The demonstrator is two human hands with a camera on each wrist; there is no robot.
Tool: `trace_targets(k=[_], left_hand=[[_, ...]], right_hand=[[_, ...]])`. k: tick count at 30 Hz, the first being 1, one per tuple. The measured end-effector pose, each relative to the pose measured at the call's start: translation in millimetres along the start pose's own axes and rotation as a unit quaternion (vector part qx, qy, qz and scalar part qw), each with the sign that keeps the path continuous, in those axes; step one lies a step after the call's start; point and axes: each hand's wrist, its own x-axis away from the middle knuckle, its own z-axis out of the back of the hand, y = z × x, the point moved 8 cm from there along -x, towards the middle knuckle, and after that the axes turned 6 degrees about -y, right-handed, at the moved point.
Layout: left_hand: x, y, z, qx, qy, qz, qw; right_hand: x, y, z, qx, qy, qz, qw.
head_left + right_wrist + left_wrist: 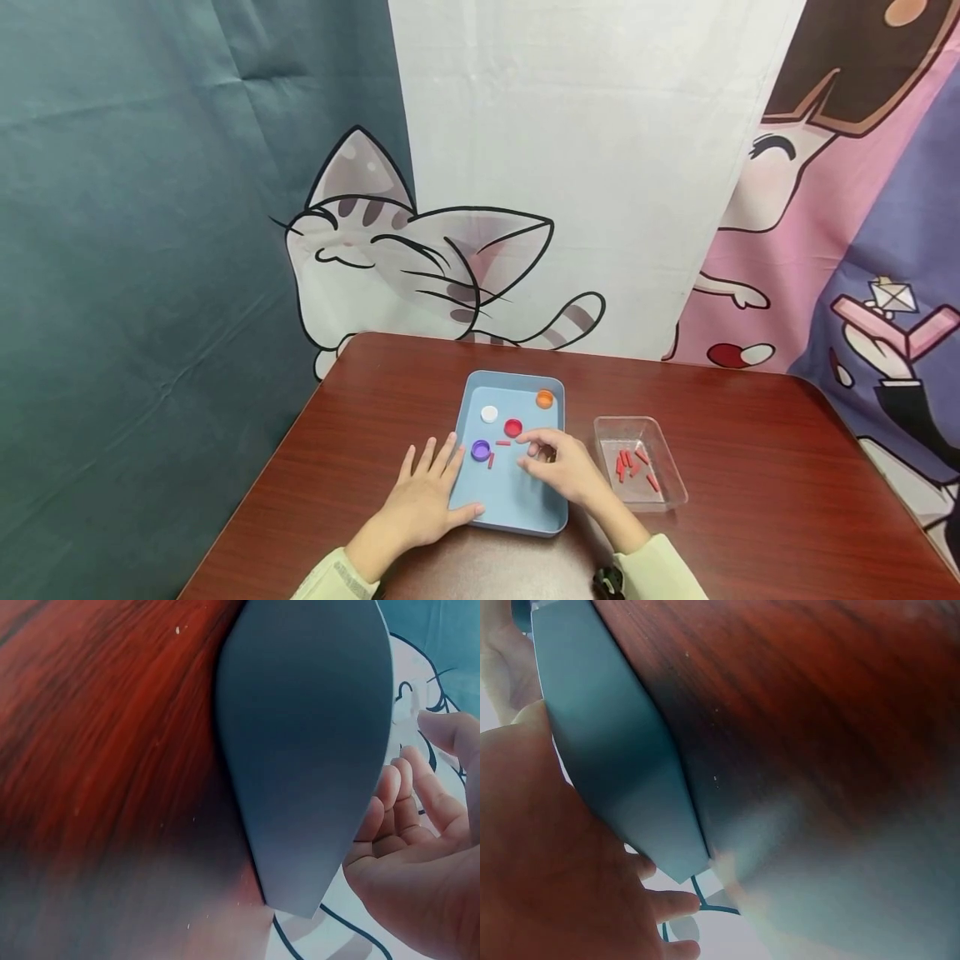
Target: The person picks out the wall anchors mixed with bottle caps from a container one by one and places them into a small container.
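A blue tray [510, 508] stands on the table, with my left hand [426, 500] spread flat along its left rim, thumb at the front corner. Over the tray's right side hovers my right hand [564, 468]; its thumb and index finger [431, 787] are apart and nothing shows between them. Inside the tray are a purple cap [481, 451], a red cap [513, 427], a white cap [489, 414] and an orange cap [544, 399]. One small red stick [503, 443] lies below the red cap, another red stick [491, 461] beside the purple one.
Right of the tray stands a clear plastic box [663, 502] holding several red sticks [627, 458]. Both sit on a dark red wooden table [757, 467]. A printed cloth backdrop [600, 150] hangs behind the table's far edge.
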Motion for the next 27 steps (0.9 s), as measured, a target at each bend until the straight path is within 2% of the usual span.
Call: trace_targets(k=[12,23,27], left_hand=[[-1.6,-2.5,-1.7,-0.015,-0.005,0.008,0.9998],[-2.4,-3.0,-1.5,-0.018,-0.005,0.005,0.9998],[-2.4,-3.0,-2.7,-0.017,-0.002,0.006,0.9998]], right_hand=[[-13.3,-1.7,-19.9,0.044,-0.042,-0.006,0.998],[-24.4,3.1,-35.7,0.078,-0.045,-0.011,0.996],[-27.2,7.9,-40.5,0.094,-0.044,-0.03,0.994]])
